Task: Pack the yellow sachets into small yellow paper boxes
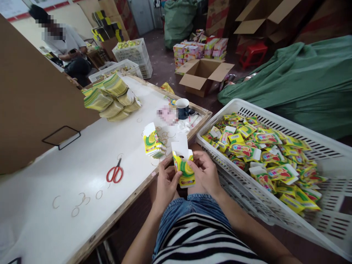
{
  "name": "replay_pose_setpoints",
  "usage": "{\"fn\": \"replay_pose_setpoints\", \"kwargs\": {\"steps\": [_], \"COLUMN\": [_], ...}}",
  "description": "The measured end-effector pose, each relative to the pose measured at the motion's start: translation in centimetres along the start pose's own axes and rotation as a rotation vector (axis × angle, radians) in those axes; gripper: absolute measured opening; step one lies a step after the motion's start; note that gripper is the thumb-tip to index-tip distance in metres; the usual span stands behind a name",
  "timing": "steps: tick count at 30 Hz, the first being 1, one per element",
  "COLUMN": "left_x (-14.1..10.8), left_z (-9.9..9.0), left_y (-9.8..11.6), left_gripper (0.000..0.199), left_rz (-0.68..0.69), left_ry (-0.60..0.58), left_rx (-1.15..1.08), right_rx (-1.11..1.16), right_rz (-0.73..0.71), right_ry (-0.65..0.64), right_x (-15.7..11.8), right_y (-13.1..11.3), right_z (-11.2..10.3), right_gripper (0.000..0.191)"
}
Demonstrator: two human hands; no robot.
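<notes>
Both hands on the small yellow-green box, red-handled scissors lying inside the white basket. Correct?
Not quite: in the head view the red-handled scissors lie on the white tabletop. Both hands are on the small yellow-green box.

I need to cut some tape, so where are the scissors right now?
In the head view, the red-handled scissors lie on the white tabletop, to the left of the left hand, with loose rubber bands nearby.

1 view, from the head, looks forward and down from close above the left hand (pixel 168 181) and right hand (pixel 205 173), taking in the table (pixel 90 157), crate (pixel 334 205) and farther floor (pixel 161 68).
</notes>
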State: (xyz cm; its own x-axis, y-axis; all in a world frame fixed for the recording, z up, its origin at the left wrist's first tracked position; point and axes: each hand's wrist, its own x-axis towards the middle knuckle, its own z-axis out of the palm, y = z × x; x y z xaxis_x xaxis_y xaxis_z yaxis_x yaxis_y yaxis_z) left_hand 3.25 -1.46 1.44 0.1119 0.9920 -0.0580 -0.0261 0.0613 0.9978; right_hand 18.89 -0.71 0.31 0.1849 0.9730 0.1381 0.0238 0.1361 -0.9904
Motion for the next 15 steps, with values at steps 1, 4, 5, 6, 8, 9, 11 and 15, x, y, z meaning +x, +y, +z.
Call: {"fn": "replay_pose_setpoints", "kwargs": {"steps": [1,4,5,6,8,9,11,15], "left_x": [-0.1,-0.3,-0.3,-0.3,-0.2,-0.2,-0.1,0.1], "left_z": [-0.1,-0.5,-0.7,-0.9,-1.3,-1.4,-1.5,-1.4], "left_y": [0.1,0.5,0.7,0.9,1.3,1.5,1.7,1.7], "left_gripper": [0.061,0.068,0.066,0.064,0.058,0.053,0.041,0.043], "left_rz": [-0.004,-0.020,-0.026,-0.036,-0.074,-0.095,-0.127,-0.138], "left_ry": [-0.019,-0.116,-0.158,-0.200,-0.277,-0.307,-0.347,-0.349], "left_rx": [-0.006,-0.032,-0.042,-0.058,-0.107,-0.132,-0.169,-0.191], "right_rx": [0.027,0.036,0.024,0.015,0.011,0.015,0.007,-0.049], "right_rz": [-0.017,-0.077,-0.081,-0.075,-0.043,-0.024,-0.022,-0.146], "right_ry": [-0.012,-0.145,-0.201,-0.251,-0.320,-0.350,-0.387,-0.314], "right_x": [0.1,0.6,0.7,0.8,1.0,1.1,1.2,1.3], "right_y": [0.0,0.0,-0.1,-0.2,-0.3,-0.4,-0.5,-0.3], "right_z": [-0.2,-1.0,-1.4,-1.7,-2.2,-2.3,-2.4,-1.9], "right_gripper": [0.033,0.040,0.037,0.034,0.029,0.030,0.035,0.034]}}
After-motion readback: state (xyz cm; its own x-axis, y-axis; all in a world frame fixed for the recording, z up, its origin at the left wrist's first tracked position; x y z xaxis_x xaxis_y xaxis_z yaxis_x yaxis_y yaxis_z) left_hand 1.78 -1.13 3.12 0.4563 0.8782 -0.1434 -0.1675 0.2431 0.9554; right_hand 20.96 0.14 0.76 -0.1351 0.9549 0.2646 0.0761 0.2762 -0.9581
